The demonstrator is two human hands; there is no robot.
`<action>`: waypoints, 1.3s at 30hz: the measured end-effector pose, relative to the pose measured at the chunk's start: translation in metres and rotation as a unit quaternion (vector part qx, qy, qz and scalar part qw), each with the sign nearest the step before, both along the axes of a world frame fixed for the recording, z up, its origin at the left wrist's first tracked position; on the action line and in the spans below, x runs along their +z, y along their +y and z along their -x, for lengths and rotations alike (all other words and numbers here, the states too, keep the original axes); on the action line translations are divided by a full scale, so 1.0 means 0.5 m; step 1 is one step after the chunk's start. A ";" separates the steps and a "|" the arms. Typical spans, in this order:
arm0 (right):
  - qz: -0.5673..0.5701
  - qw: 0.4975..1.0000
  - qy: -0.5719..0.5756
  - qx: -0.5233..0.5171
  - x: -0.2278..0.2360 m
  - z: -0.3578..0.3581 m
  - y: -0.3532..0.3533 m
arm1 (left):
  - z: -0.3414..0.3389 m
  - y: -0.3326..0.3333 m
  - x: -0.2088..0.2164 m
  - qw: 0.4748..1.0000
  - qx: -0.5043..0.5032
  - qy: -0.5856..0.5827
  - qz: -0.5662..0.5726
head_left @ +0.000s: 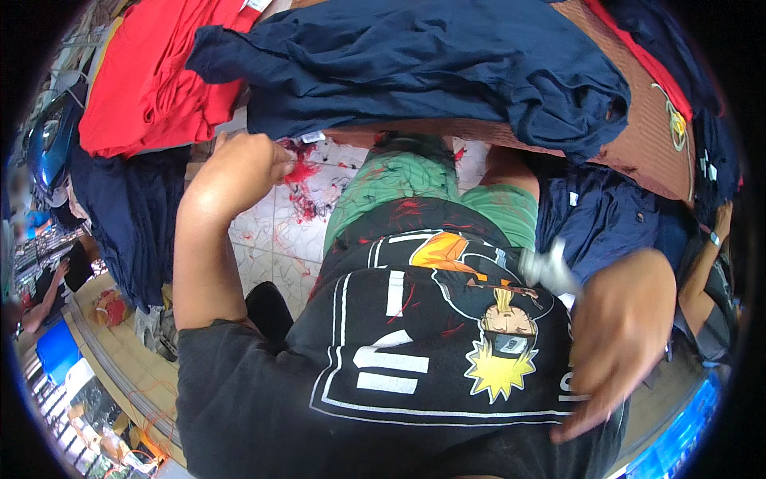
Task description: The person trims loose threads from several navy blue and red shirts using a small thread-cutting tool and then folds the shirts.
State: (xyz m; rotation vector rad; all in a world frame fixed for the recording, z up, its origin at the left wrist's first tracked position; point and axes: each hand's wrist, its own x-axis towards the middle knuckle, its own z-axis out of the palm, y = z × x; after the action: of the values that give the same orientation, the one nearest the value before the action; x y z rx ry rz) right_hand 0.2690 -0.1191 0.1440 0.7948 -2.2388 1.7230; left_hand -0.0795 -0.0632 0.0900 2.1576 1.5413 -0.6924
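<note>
A navy blue shirt point(415, 68) lies spread over a brown textured surface in front of me, its sleeve reaching left. My left hand point(247, 168) is raised by the shirt's near left edge, with its fingers curled in; anything between them is hidden. Low on the right, by my torso, my right hand point(626, 319) is smeared by motion. A small silvery grey tool point(550, 269) sticks out from it, too blurred to tell its kind. A white tag point(312, 137) shows at the shirt's near edge.
Red garments point(159, 80) are heaped at the far left. Dark navy clothes hang at the left point(128, 215) and right point(594, 207). Red and black thread scraps point(302, 180) litter the tiled floor. Yellowish cord point(677, 124) lies on the brown surface point(638, 152). Another person's arm point(706, 271) is at the right.
</note>
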 end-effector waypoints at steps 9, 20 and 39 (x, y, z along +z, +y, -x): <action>-0.172 0.970 -0.037 -0.165 0.129 -0.096 -0.064 | -0.107 0.007 0.109 0.798 -0.298 -0.473 0.225; 0.002 0.592 -0.211 -0.778 -0.272 -0.138 0.173 | -0.027 -0.123 -0.451 0.942 0.032 -0.335 -0.002; 0.021 0.495 -0.177 -0.850 -0.299 -0.072 0.190 | 0.101 0.028 -0.430 0.976 0.123 0.085 0.158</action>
State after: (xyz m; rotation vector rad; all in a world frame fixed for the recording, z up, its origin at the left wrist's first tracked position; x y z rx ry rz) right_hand 0.3048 -0.0241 -0.0053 -1.5485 -1.5310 0.6646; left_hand -0.1301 -0.0492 -0.1252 1.6801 1.6210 -0.9821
